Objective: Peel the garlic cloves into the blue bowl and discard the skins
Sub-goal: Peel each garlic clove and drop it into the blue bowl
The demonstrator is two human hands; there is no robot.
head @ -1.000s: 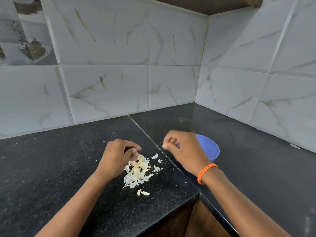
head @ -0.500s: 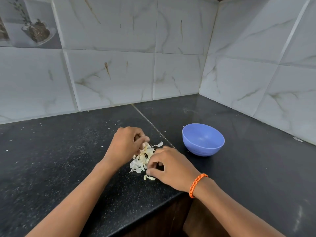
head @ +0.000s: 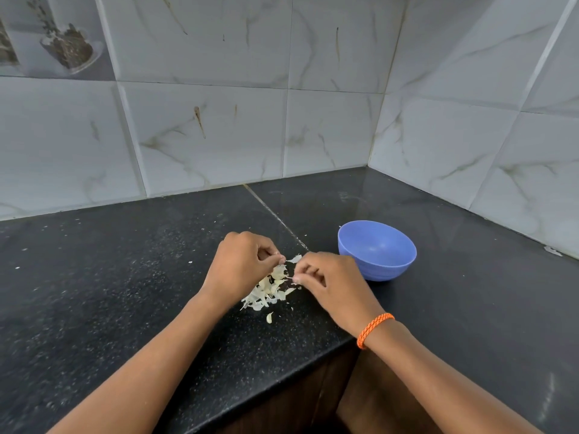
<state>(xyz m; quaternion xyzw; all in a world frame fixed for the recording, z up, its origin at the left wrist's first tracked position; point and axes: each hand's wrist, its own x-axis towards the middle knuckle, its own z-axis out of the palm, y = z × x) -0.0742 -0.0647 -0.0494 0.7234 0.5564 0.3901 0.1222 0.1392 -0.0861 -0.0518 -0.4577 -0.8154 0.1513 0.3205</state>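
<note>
The person works at a black speckled worktop [head: 125,292] that fits into a corner of marble-look wall tiles [head: 203,136]. Both hands are low over a small pile of pale garlic skins [head: 269,291], which lies on the worktop near its front edge. The left hand [head: 241,266] is at the left side of the pile with its fingers curled, and the thumb and fingertips are pressed together on something small at the top of the pile; what exactly it pinches cannot be told. The right hand [head: 329,283] is just beside it, also with curled fingers, and it pinches a thin piece of skin between thumb and forefinger. An orange braided band [head: 374,328] is around the right wrist. One loose skin flake [head: 269,317] lies apart, in front of the pile. The blue bowl [head: 377,250] stands upright on the worktop to the right of the hands, close to the right hand; no cloves can be made out in the part of its inside that shows.
</note>
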